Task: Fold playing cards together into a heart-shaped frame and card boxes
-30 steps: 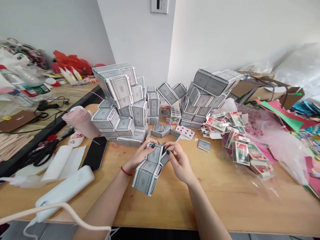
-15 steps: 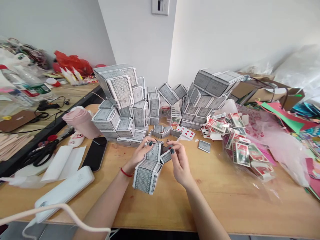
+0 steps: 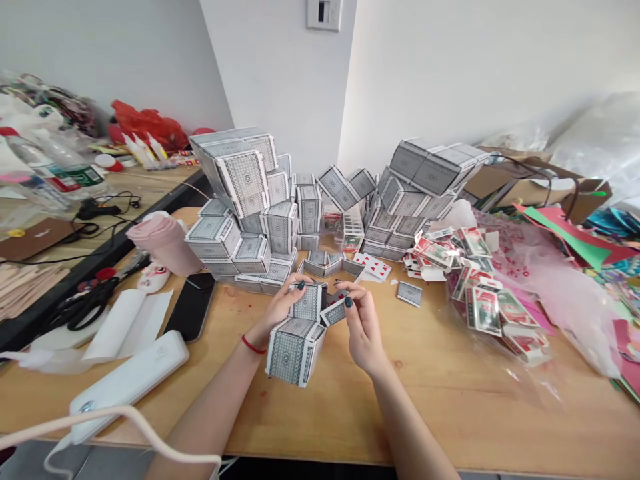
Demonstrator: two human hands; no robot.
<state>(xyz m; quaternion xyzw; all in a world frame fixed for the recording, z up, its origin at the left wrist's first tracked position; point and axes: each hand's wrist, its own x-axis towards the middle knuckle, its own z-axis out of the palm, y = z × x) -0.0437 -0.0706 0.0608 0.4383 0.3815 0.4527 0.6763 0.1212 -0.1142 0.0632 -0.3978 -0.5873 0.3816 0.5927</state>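
My left hand (image 3: 283,307) grips a structure of joined boxes (image 3: 290,350) made from grey-backed playing cards. Its thumb lies on the face of the upper box. At the right side of that structure, my right hand (image 3: 363,320) pinches a folded playing card (image 3: 334,311) between thumb and fingers. The folded card meets the edge of the boxes; I cannot tell whether it is fixed there. Just beyond my hands, a bent frame of folded cards (image 3: 330,267) stands on the table. A loose playing card (image 3: 409,293) lies face down to the right.
Tall stacks of card boxes stand at the left (image 3: 240,180) and right (image 3: 415,180). Red-and-green card packs (image 3: 483,310) are heaped on plastic at the right. A phone (image 3: 190,307), a pink cup (image 3: 165,243), scissors (image 3: 95,300) and a white power bank (image 3: 130,387) lie leftward.
Both hands keep nearly the same hold. My right hand and the folded card have shifted very slightly; the view has moved a little.
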